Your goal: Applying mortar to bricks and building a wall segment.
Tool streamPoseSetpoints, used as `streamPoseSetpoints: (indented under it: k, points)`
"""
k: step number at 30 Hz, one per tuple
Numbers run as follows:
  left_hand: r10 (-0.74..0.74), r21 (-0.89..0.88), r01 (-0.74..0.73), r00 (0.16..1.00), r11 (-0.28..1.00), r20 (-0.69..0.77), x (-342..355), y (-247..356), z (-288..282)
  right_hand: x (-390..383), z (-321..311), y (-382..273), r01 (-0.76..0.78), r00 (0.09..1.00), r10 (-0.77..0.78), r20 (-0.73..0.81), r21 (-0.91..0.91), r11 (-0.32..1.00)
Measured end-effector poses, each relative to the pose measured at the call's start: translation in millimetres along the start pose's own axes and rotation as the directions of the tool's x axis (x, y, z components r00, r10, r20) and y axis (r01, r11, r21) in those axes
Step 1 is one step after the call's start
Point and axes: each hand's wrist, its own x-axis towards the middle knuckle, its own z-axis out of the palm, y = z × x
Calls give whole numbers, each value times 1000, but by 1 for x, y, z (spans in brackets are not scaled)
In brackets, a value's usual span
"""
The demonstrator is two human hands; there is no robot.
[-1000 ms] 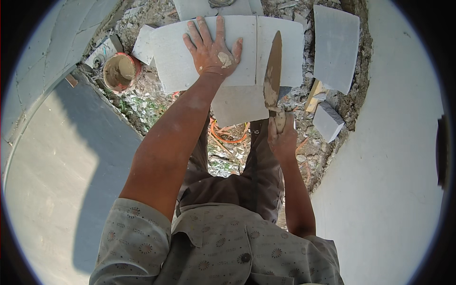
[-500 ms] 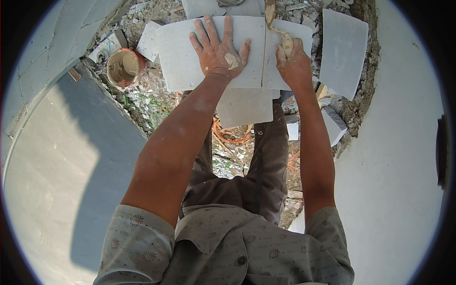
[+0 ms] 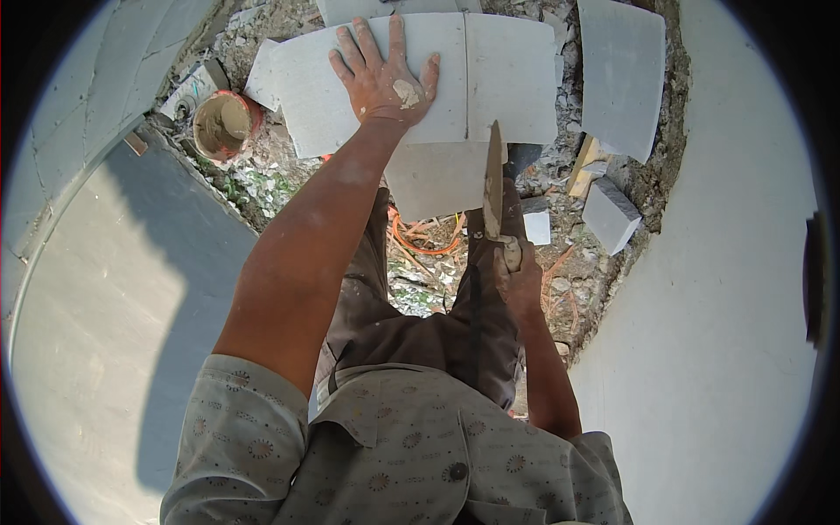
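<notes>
My left hand [image 3: 386, 83] lies flat, fingers spread, on a pale grey stone slab [image 3: 319, 101]; a dab of dried mortar clings to its back. A thin dark line parts this slab from a smaller pale slab [image 3: 516, 79] at its right; whether it is a joint or a cut I cannot tell. Below them, a third slab [image 3: 433, 179] juts toward me. Closed around a handle, my right hand [image 3: 520, 276] holds a trowel [image 3: 494, 188] above my right thigh. Its blade is mortar-smeared, seen nearly edge-on, and points away from me, its tip just by the smaller slab's near edge.
At the left stands a red bucket [image 3: 226, 127] of mortar. Another curved slab [image 3: 623, 79] rests at the far right, with a grey block [image 3: 611, 214] nearer. Rubble and an orange hose [image 3: 424, 247] lie on the ground. Smooth pale walls [image 3: 735, 262] rise on both sides.
My right hand has drawn the trowel back from the slab's far side toward my body. My left hand stays flat on the slab; the whole view has shifted slightly.
</notes>
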Motion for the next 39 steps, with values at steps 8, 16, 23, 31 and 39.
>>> streamPoseSetpoints:
  k: [8,16,23,31,39]
  points:
    - [-204,-211,195,979,958,-25,19,-30,-27,222,-68,-7,24,925,117,-362,361,932]
    - [-460,-694,715,644,79,611,25,-146,-40,259,-28,-74,-75,948,276,-157,734,675]
    - [-526,-962,244,806,-122,271,-19,-119,-116,174,-77,-97,90,960,211,-185,916,392]
    - [19,-183,-62,974,981,-226,-26,-60,-151,145,-76,-71,21,961,172,-218,674,738]
    - [125,7,-125,985,992,-119,-15,3,-118,62,-55,-106,181,976,-134,-171,297,938]
